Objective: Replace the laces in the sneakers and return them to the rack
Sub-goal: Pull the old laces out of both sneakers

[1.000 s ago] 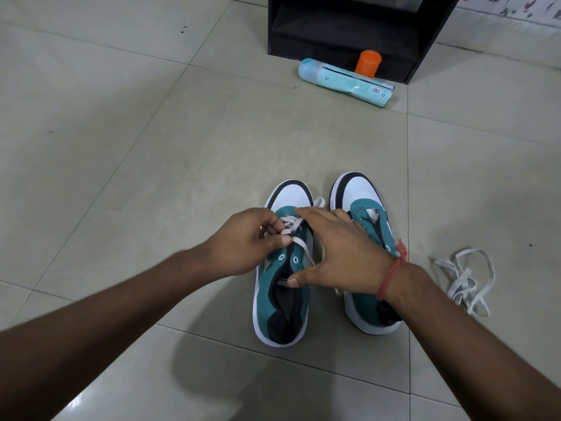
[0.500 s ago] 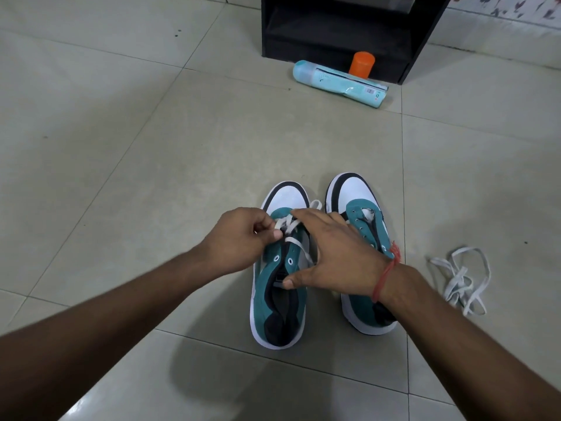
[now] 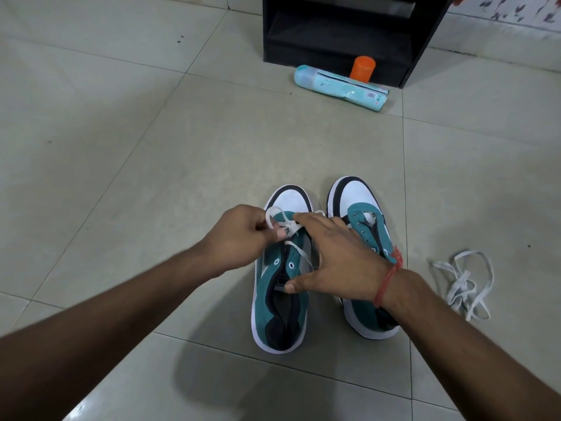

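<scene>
Two teal-and-white sneakers sit side by side on the tiled floor point(image 3: 121, 147), toes towards the black shoe rack point(image 3: 349, 28), which stands well apart at the far wall, likely so the pair can go straight back once laced. A pale blue bottle point(image 3: 340, 88) lies on its side in front of the rack, with an orange cap point(image 3: 362, 66) upright just behind it.

The left sneaker point(image 3: 280, 299) is the one being worked on; the right sneaker point(image 3: 368, 238) has bare eyelets, so I judge it waits its turn.

The right hand point(image 3: 337, 259) spreads wide over the left sneaker, thumb pressed at the tongue and fingertips at the front, apparently to steady the shoe and hold the eyelets open. The left hand point(image 3: 243, 235) has its fingers curled, pinching a loop of the white lace point(image 3: 299, 249), which crosses only the front eyelets, so lacing looks barely begun.

A loose white lace point(image 3: 464, 284) lies in a tangle on the floor to the right, near the right sneaker; whether old or new I cannot tell.
</scene>
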